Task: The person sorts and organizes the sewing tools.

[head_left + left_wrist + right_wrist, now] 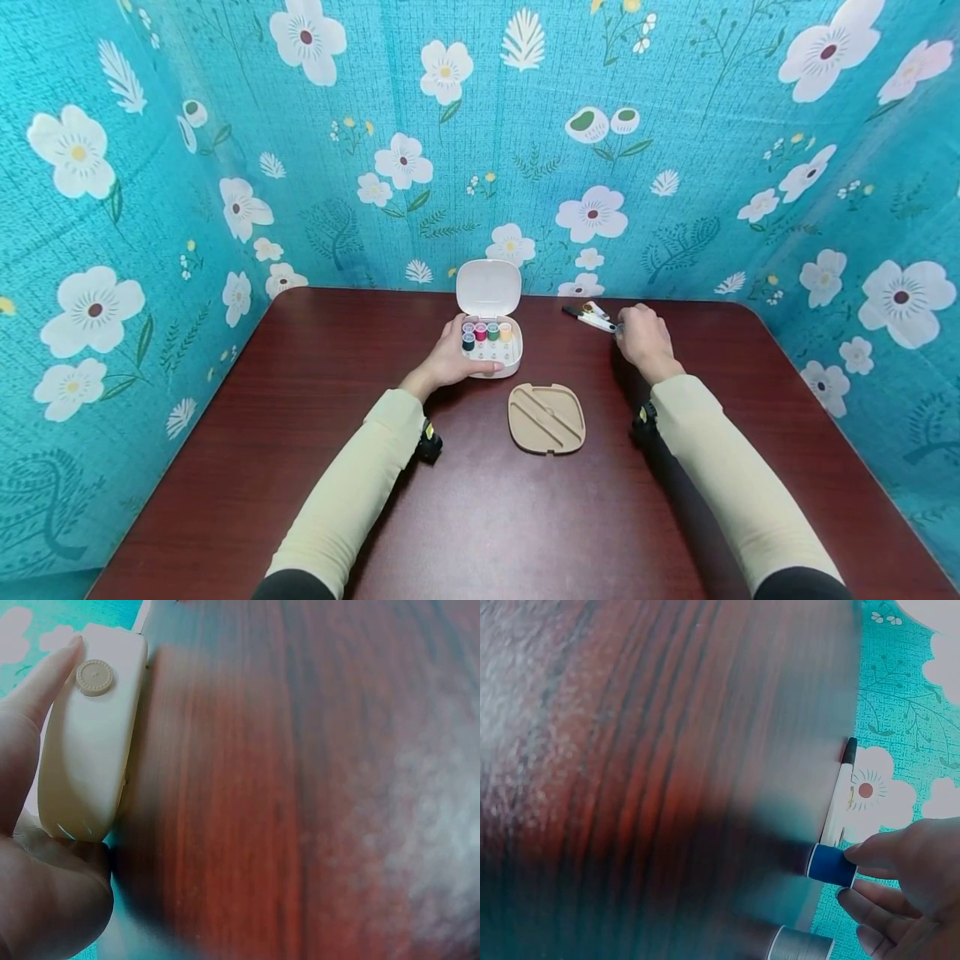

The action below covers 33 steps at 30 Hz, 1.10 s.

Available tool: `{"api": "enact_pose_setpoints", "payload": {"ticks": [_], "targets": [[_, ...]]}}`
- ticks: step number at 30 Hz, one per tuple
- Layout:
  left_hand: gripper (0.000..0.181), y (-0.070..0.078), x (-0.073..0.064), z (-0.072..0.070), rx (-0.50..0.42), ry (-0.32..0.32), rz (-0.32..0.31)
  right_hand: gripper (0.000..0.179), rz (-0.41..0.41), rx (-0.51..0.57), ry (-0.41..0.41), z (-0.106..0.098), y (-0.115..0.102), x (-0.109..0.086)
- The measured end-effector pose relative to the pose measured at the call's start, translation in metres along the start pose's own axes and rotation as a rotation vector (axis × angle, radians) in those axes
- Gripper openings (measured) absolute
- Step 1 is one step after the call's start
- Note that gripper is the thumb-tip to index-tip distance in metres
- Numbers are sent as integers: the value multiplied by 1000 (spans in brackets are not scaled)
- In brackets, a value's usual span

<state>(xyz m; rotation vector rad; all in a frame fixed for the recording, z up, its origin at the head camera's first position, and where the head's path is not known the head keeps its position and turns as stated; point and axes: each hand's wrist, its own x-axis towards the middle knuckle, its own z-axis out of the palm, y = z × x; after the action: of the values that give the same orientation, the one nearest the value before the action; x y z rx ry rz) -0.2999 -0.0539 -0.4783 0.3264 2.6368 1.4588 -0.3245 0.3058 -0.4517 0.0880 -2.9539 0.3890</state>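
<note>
My left hand (453,358) grips a small white sewing box (513,364) from its left side, thumb along the front. The box's lid (489,285) is raised at the back. Inside, several coloured thread spools (481,333) stand in the back row, with a dark one in front at the left. A round button-like piece (95,678) shows on the box wall in the left wrist view. Farther right, my right hand (643,340) pinches a blue thread spool (831,866) between thumb and fingers. A grey thread spool (802,945) lies close by it.
A beige tray insert (547,419) with a diagonal groove lies in front of the box. White-handled tools with a black tip (596,321) lie left of my right hand near the table's back edge. A floral curtain (480,167) hangs around the dark red table (487,517).
</note>
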Motion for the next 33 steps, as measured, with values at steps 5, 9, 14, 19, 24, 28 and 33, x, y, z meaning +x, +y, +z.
{"api": "enact_pose_setpoints", "payload": {"ticks": [5, 9, 14, 19, 24, 28, 33], "targets": [[112, -1, 1, 1, 3, -6, -13, 19, 52, 70, -37, 0, -1, 0], [112, -1, 1, 1, -1, -8, -13, 17, 66, 85, -43, 0, 0, -1], [113, -1, 1, 1, 0, -8, -17, 18, 93, 129, -52, -1, -1, 0], [112, 1, 1, 0, -9, -11, -14, 22, 115, 185, -64, -5, -2, 0], [112, 2, -1, -1, -8, -9, -5, 25, 140, 216, -98, -5, -2, 2], [112, 2, 0, -1, -3, -9, -12, 25, 126, 247, -104, -5, -4, 2], [113, 1, 0, 0, 2, -8, -25, 22, 61, 297, -95, -2, -9, -2]]}}
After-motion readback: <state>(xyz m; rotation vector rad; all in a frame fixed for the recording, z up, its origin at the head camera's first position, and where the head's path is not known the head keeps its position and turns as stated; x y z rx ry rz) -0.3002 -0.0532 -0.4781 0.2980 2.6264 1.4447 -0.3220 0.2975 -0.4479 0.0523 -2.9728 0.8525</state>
